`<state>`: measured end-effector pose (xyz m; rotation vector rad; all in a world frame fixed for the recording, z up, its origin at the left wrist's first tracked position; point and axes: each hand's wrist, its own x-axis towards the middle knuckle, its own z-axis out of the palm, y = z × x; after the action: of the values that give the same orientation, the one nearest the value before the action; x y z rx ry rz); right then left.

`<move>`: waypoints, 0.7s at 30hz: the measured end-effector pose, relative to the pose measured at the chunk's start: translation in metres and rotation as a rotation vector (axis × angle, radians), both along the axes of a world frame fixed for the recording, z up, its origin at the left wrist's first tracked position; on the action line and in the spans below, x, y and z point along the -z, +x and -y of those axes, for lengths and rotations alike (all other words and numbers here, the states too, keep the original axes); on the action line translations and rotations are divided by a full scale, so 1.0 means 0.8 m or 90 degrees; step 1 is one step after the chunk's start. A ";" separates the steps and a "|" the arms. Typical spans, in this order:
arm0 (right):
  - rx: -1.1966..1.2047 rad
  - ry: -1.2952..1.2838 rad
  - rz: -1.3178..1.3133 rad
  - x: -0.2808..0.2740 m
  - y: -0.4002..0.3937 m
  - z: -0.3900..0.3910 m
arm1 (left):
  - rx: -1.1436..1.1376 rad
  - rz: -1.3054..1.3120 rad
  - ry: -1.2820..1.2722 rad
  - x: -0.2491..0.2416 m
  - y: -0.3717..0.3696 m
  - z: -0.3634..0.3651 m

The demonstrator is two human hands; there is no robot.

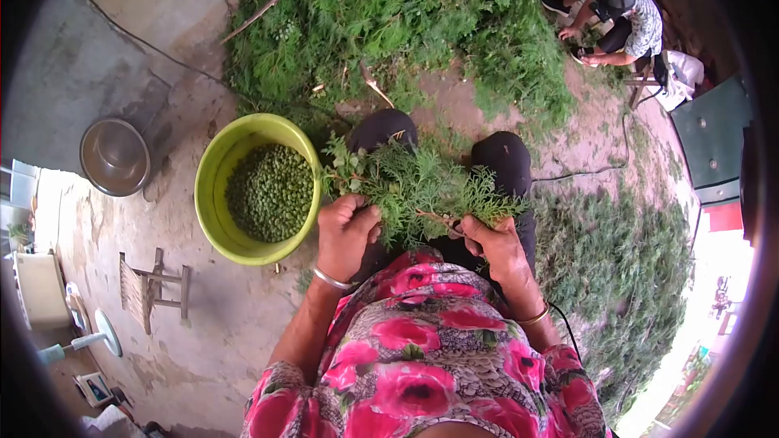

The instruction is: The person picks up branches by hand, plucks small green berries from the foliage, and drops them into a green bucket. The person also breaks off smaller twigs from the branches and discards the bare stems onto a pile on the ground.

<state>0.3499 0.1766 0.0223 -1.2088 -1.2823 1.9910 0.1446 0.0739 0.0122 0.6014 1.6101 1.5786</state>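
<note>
Across my lap lies a leafy evergreen branch [422, 191] with flat, scaly green sprays. My right hand [495, 247] is closed around its brown stem, thumb on top. My left hand [345, 235], with a silver bangle at the wrist, is closed at the left edge of the sprays; what its fingers pinch is hidden. Just left of this hand stands a yellow-green tub [213, 223], partly filled with small round green cones or seeds [272, 195].
A large heap of green branches [381, 24] lies ahead, and stripped-looking foliage [613, 276] spreads at the right. On the left are a metal basin [115, 158] and a small woven stool [150, 288]. Another person [629, 20] sits bent over at the upper right.
</note>
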 end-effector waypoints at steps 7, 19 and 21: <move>0.007 -0.014 0.025 0.001 -0.004 -0.002 | 0.158 0.012 -0.032 -0.006 0.014 0.000; 0.000 -0.005 -0.003 0.007 -0.003 0.000 | 0.068 0.514 0.008 0.014 0.018 0.006; 0.003 -0.002 -0.003 0.007 -0.004 0.002 | 0.131 0.624 0.116 0.019 0.009 0.010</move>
<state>0.3471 0.1753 0.0164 -1.2073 -1.2734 1.9920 0.1520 0.0655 -0.0030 0.0269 0.6551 1.5056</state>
